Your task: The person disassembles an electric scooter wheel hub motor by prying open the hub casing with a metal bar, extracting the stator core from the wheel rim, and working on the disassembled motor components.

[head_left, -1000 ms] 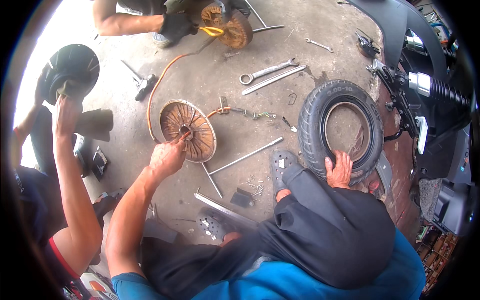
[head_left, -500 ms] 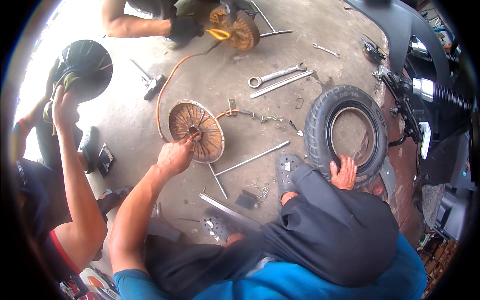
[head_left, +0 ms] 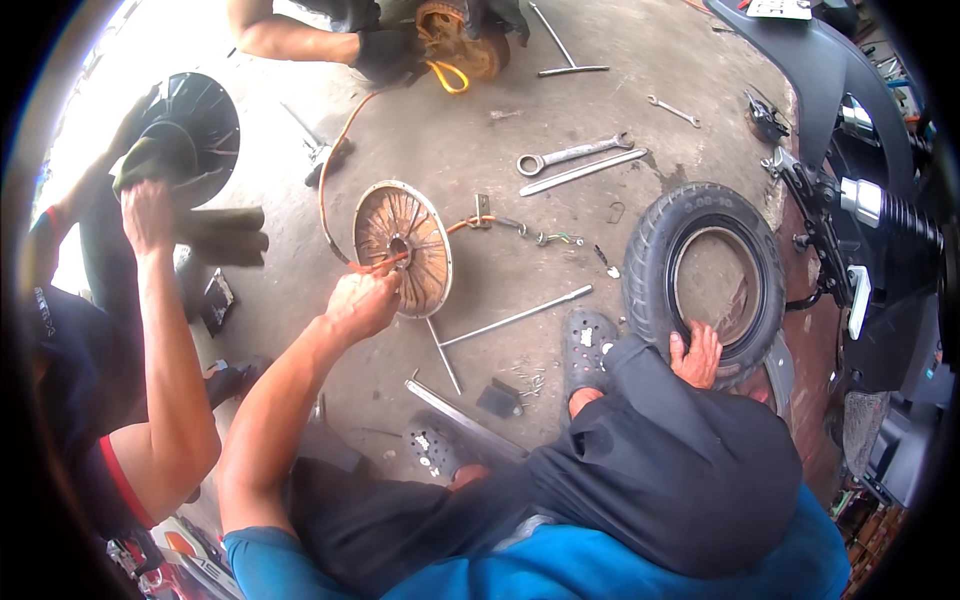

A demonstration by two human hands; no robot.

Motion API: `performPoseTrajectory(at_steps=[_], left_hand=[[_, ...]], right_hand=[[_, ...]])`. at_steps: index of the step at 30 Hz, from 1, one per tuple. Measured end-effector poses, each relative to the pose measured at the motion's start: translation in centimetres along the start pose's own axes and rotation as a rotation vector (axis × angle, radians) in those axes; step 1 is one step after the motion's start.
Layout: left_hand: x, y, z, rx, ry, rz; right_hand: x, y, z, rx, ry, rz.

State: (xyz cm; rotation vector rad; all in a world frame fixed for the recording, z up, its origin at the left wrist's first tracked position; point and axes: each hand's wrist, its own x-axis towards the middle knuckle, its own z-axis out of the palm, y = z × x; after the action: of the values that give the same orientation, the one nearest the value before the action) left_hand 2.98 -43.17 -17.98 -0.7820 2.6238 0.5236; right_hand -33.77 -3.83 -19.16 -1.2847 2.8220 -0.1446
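My left hand [head_left: 365, 300] is closed around an orange cable [head_left: 340, 135] at the near edge of a round rusty cover [head_left: 420, 235]. The cable enters the cover's centre hole, and its other end with loose coloured wires [head_left: 550, 238] comes out beyond on the right. The cover stands tilted, ribbed inner face toward me. My right hand [head_left: 697, 355] lies with fingers out on the near rim of a black tyre [head_left: 655, 260], holding nothing. From the tyre side, the cable runs away to a brown wound hub [head_left: 455, 40], held by a co-worker's black-gloved hand [head_left: 390, 52].
At left, another person's hand [head_left: 148, 210] presses a greenish cloth [head_left: 150, 165] on a black disc cover [head_left: 205, 125]. Spanners [head_left: 570, 152], a flat bar [head_left: 585, 172], a T-handle wrench [head_left: 515, 318] and several screws [head_left: 530, 380] lie on the floor. A dark vehicle [head_left: 870, 200] stands at right.
The camera view has shifted slightly. My left hand stays on the cable, whose stretch by the cover lies differently. The far co-worker's hub has moved farther away; the left person's cloth has moved on the disc.
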Motion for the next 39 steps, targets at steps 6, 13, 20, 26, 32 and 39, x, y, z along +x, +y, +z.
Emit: performPoseTrajectory(at_steps=[6, 13, 20, 26, 32, 39], left_hand=[[0.2, 0.3, -0.1, -0.015, 0.017, 0.002], [0.0, 0.2, -0.1, -0.021, 0.039, 0.015], [0.5, 0.6, -0.6, -0.018, -0.029, -0.019], [0.6, 1.1, -1.3, -0.030, -0.062, -0.058], [0.4, 0.4, -0.4, -0.019, -0.074, -0.040], [0.6, -0.2, 0.2, -0.020, 0.009, -0.003]], right_hand=[[0.0, 0.1, 0.0, -0.003, 0.005, -0.002], [0.0, 0.8, 0.5, -0.003, -0.032, 0.012], [-0.3, 0.9, 0.7, -0.033, 0.003, 0.012], [-0.4, 1.3, 1.1, -0.010, -0.006, 0.006], [0.0, 0.3, 0.4, -0.042, 0.019, -0.011], [-0.1, 0.1, -0.1, -0.022, 0.002, 0.006]])
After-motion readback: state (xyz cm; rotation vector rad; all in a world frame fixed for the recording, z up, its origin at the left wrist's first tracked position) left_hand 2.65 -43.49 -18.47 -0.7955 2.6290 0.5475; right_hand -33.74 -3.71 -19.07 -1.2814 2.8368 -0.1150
